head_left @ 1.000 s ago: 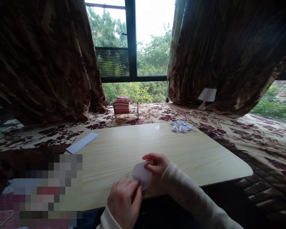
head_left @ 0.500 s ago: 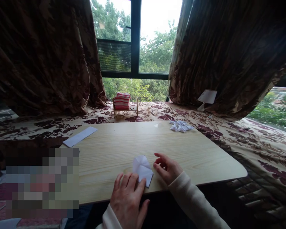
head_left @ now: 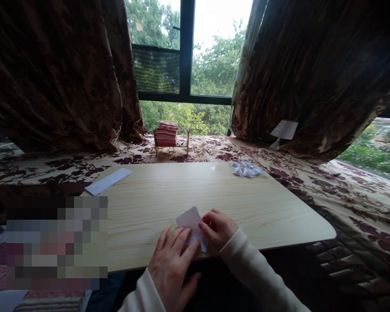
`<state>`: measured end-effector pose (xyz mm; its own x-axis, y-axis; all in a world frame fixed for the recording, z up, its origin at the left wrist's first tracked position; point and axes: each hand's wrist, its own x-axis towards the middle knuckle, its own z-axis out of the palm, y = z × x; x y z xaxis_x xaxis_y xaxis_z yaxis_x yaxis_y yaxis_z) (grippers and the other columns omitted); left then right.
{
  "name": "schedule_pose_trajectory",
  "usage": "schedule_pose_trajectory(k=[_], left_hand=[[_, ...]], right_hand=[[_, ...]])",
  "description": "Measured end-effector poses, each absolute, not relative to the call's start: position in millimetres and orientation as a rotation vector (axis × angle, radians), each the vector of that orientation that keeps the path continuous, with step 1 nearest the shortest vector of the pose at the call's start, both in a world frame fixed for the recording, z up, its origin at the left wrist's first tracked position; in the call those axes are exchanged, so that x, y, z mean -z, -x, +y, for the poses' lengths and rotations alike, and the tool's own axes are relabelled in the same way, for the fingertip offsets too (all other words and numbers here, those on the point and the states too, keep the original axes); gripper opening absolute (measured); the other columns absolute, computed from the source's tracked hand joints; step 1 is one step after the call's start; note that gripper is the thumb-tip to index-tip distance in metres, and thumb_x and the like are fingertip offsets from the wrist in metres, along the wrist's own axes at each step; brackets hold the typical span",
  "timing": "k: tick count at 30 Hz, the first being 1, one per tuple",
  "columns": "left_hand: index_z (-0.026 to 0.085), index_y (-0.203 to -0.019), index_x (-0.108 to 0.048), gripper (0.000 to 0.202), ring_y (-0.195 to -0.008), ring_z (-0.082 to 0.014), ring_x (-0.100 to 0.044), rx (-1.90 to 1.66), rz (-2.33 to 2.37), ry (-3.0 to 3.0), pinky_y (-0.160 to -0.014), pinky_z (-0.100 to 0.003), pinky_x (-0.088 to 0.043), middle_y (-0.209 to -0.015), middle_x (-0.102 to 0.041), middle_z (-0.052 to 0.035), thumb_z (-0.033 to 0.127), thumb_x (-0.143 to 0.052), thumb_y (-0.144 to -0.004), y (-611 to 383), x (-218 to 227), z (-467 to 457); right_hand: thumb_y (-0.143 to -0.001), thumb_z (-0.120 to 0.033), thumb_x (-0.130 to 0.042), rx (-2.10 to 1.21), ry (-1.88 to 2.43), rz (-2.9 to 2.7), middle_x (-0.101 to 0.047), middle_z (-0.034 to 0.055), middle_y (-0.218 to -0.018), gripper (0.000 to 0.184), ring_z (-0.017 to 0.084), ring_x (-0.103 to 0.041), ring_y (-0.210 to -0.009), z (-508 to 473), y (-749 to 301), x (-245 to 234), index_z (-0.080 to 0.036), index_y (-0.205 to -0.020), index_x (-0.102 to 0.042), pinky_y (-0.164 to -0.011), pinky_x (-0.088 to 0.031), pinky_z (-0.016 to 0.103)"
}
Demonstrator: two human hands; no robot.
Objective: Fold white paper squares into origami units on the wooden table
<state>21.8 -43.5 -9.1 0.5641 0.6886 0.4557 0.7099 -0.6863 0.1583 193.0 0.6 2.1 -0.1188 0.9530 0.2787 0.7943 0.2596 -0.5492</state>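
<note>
A small piece of white paper lies near the front edge of the wooden tabletop. My left hand rests over its lower left part, fingers stretched out and pressing it down, thumb apart. At the paper's right edge, the thumb and fingertips of my right hand are pinched together on it. Part of the sheet is hidden under my left fingers, so its creases there do not show.
Several folded white paper pieces form a group at the table's far right. A white paper strip lies at the far left. Behind the table stand a small rack with folded striped cloths and a white lamp.
My right hand has moved left from beside the paper and closed on its right edge. The paper has turned slightly and its visible outline differs. My left hand stays on it.
</note>
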Motion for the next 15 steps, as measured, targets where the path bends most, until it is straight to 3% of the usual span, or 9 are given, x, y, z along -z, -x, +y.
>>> schedule_pose_trajectory(k=[4, 9, 15], left_hand=[[0.021, -0.104, -0.056, 0.043, -0.111, -0.0265, -0.04, 0.841, -1.273, 2.764, -0.1, -0.048, -0.017, -0.12, -0.052, -0.0069, 0.027, -0.059, -0.061, -23.2, 3.3, -41.6], [0.021, -0.111, -0.054, 0.052, -0.108, -0.0272, -0.042, 0.847, -1.302, 2.77, -0.101, -0.049, -0.015, -0.115, -0.055, -0.0077, 0.04, -0.06, -0.063, -25.4, 3.7, -34.9], [0.023, -0.114, -0.053, 0.057, -0.109, -0.0292, -0.041, 0.762, -1.308, 2.751, -0.1, -0.052, -0.014, -0.119, -0.052, -0.0096, 0.044, -0.06, -0.062, -27.3, 7.2, -32.6]], right_hand=[[-0.071, -0.019, -0.052, -0.381, 1.478, -1.961, -0.054, 0.0019, -0.069, 0.007, 0.011, -0.05, -0.059, -0.7, -196.1, 3.8, -0.016, -0.07, -0.059, -0.057, -0.04, 0.023], [-0.07, -0.017, -0.052, -0.344, 1.356, -1.986, -0.055, 0.0023, -0.071, 0.009, 0.012, -0.05, -0.061, 1.0, -200.3, 10.8, -0.018, -0.073, -0.06, -0.057, -0.041, 0.023], [-0.069, -0.015, -0.053, -0.318, 1.321, -2.003, -0.057, 0.0038, -0.072, 0.013, 0.015, -0.053, -0.066, -0.4, -195.3, 10.1, -0.018, -0.076, -0.064, -0.061, -0.043, 0.025]])
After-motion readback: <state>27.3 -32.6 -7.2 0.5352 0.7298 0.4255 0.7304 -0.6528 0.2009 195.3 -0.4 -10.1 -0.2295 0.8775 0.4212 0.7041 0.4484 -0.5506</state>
